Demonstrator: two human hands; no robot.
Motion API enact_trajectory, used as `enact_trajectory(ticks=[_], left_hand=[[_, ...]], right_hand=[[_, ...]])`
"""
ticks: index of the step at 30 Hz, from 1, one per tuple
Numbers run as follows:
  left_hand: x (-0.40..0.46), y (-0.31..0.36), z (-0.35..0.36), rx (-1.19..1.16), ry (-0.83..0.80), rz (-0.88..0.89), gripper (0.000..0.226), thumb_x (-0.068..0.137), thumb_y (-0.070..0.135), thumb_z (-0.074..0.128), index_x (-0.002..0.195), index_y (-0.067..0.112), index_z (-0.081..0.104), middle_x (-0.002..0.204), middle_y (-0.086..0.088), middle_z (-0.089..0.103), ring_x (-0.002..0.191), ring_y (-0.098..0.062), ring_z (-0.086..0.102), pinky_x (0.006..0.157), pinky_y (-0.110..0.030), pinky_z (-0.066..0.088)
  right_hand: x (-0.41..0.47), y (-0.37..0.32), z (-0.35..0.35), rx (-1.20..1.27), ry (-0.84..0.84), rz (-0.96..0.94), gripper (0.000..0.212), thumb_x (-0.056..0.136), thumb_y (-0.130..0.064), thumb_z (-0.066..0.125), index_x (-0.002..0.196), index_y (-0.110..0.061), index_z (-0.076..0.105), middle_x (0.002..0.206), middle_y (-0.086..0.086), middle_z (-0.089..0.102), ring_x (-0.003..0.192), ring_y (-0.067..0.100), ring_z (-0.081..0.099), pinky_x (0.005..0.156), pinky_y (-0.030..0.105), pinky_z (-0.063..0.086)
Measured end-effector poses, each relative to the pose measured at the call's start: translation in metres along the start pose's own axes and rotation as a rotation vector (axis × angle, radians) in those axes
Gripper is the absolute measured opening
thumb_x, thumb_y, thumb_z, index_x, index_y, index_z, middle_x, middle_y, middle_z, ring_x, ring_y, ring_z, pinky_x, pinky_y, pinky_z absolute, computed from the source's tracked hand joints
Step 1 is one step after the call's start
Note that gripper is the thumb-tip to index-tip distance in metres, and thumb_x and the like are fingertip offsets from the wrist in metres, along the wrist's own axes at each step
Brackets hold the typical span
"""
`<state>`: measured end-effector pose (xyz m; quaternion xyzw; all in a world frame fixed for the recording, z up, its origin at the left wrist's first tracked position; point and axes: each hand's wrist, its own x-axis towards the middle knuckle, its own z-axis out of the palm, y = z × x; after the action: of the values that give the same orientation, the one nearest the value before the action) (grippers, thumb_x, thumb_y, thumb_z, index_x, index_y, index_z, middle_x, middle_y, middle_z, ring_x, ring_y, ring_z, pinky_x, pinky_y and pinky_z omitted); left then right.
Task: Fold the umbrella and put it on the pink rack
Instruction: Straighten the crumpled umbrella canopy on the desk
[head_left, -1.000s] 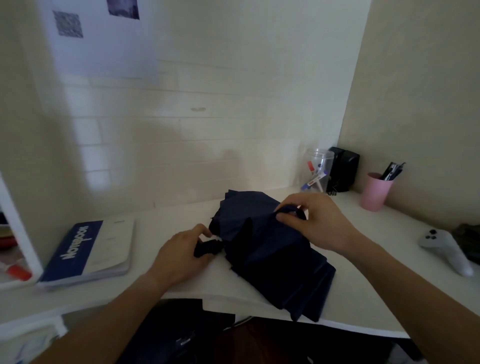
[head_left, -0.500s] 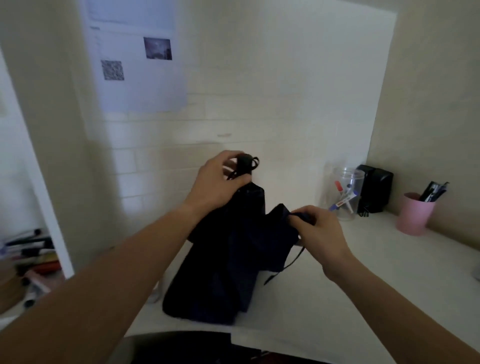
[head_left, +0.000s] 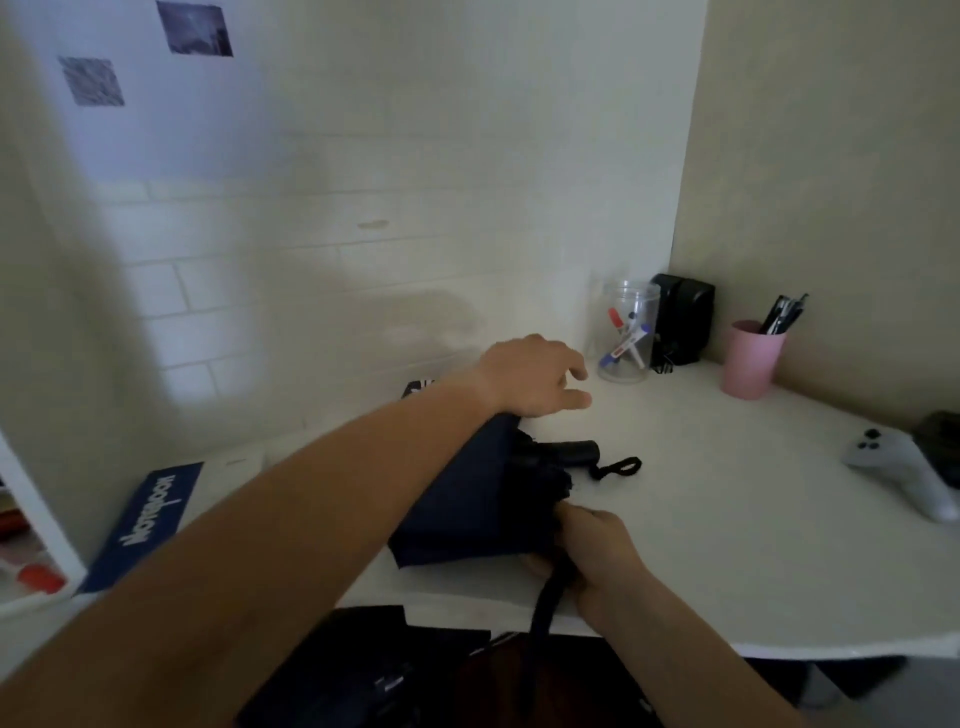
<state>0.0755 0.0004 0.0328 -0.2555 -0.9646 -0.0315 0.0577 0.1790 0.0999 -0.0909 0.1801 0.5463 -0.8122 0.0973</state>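
A dark navy folding umbrella lies on the white desk, its black handle and wrist loop pointing right. My left hand hovers over the umbrella's far end, fingers spread, holding nothing. My right hand is closed on the umbrella's strap at the near edge of the canopy; the strap hangs down over the desk edge. No pink rack is in view.
A clear jar of markers, a black box and a pink pen cup stand at the back right. A white game controller lies far right. A blue notebook lies left, next to a shelf.
The umbrella was held upright by its handle; now it lies flat with the handle to the right. My left hand has let go of the handle. My right hand moved nearer, gripping the strap.
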Motion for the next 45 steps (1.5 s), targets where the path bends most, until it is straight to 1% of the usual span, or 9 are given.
enact_trajectory(ticks=[5, 9, 12, 14, 17, 25, 32, 37, 45], left_hand=[[-0.113, -0.005, 0.012, 0.021, 0.296, 0.084, 0.062, 0.082, 0.076, 0.057, 0.132, 0.04, 0.054, 0.124, 0.011, 0.059, 0.11, -0.009, 0.055, 0.093, -0.029, 0.045], [-0.183, -0.017, 0.061, 0.085, 0.147, -0.028, 0.108, 0.058, 0.101, 0.047, 0.149, 0.045, 0.03, 0.145, 0.01, 0.041, 0.126, -0.012, 0.045, 0.105, -0.035, 0.041], [-0.182, -0.024, 0.088, -0.077, 0.174, -0.159, 0.068, 0.077, 0.075, 0.057, 0.137, 0.043, 0.05, 0.132, 0.012, 0.061, 0.115, -0.013, 0.06, 0.09, -0.033, 0.05], [-0.169, -0.027, 0.092, -0.277, 0.338, -0.297, 0.016, 0.091, 0.045, 0.064, 0.094, 0.03, 0.067, 0.093, 0.006, 0.074, 0.086, -0.018, 0.069, 0.069, -0.033, 0.047], [-0.156, -0.027, 0.088, -0.533, 0.329, -0.378, 0.034, 0.099, 0.026, 0.059, 0.066, 0.02, 0.055, 0.064, 0.008, 0.061, 0.06, -0.004, 0.054, 0.062, -0.029, 0.037], [-0.157, -0.023, 0.082, -0.868, 0.116, -0.352, 0.016, 0.095, 0.029, 0.065, 0.09, 0.02, 0.076, 0.094, 0.005, 0.078, 0.092, -0.012, 0.07, 0.09, -0.036, 0.052], [-0.151, -0.018, 0.077, -1.195, 0.187, -0.443, 0.017, 0.097, 0.018, 0.062, 0.096, 0.029, 0.076, 0.097, 0.01, 0.079, 0.092, -0.01, 0.073, 0.081, -0.022, 0.053], [-0.148, -0.028, 0.088, -1.157, 0.251, -0.48, 0.02, 0.101, 0.026, 0.058, 0.089, 0.032, 0.073, 0.091, 0.017, 0.074, 0.086, -0.005, 0.07, 0.077, -0.02, 0.052], [-0.148, -0.03, 0.091, -0.978, 0.312, -0.463, 0.018, 0.101, 0.023, 0.058, 0.111, 0.013, 0.069, 0.109, -0.001, 0.074, 0.106, -0.024, 0.069, 0.095, -0.037, 0.053]], right_hand=[[-0.01, 0.005, -0.01, 0.024, -0.022, 0.05, 0.019, 0.088, -0.005, 0.069, 0.095, 0.013, 0.071, 0.09, 0.028, 0.075, 0.079, 0.038, 0.073, 0.072, 0.048, 0.063], [-0.023, 0.009, -0.025, -0.064, -0.037, 0.033, 0.016, 0.088, -0.005, 0.069, 0.092, 0.009, 0.073, 0.095, 0.028, 0.075, 0.072, 0.032, 0.072, 0.058, 0.034, 0.062], [-0.032, 0.014, -0.03, -0.046, -0.068, 0.032, 0.013, 0.087, -0.004, 0.072, 0.093, 0.007, 0.073, 0.094, 0.025, 0.076, 0.076, 0.029, 0.073, 0.067, 0.034, 0.064], [-0.038, 0.017, -0.032, -0.038, -0.103, 0.039, 0.017, 0.087, -0.005, 0.073, 0.099, 0.006, 0.072, 0.091, 0.02, 0.078, 0.081, 0.027, 0.076, 0.069, 0.03, 0.064], [-0.046, 0.021, -0.035, -0.025, -0.112, 0.033, 0.019, 0.087, -0.001, 0.072, 0.103, 0.009, 0.07, 0.091, 0.02, 0.078, 0.084, 0.028, 0.077, 0.071, 0.029, 0.064], [-0.05, 0.007, -0.022, -0.026, -0.078, -0.062, 0.04, 0.089, -0.043, 0.07, 0.101, -0.006, 0.072, 0.094, 0.019, 0.076, 0.079, 0.032, 0.072, 0.084, 0.048, 0.061], [-0.054, 0.027, -0.041, -0.236, -0.116, -0.264, 0.012, 0.084, -0.005, 0.077, 0.093, 0.002, 0.075, 0.086, 0.017, 0.078, 0.082, 0.022, 0.076, 0.068, 0.024, 0.06], [-0.063, 0.027, -0.058, -0.356, -0.199, -0.287, 0.021, 0.077, 0.002, 0.08, 0.096, -0.004, 0.077, 0.09, 0.019, 0.077, 0.09, 0.033, 0.074, 0.085, 0.038, 0.061], [-0.064, 0.025, -0.058, -0.428, -0.19, -0.292, 0.026, 0.074, 0.006, 0.08, 0.097, -0.007, 0.077, 0.089, 0.009, 0.079, 0.086, 0.025, 0.076, 0.074, 0.029, 0.061]])
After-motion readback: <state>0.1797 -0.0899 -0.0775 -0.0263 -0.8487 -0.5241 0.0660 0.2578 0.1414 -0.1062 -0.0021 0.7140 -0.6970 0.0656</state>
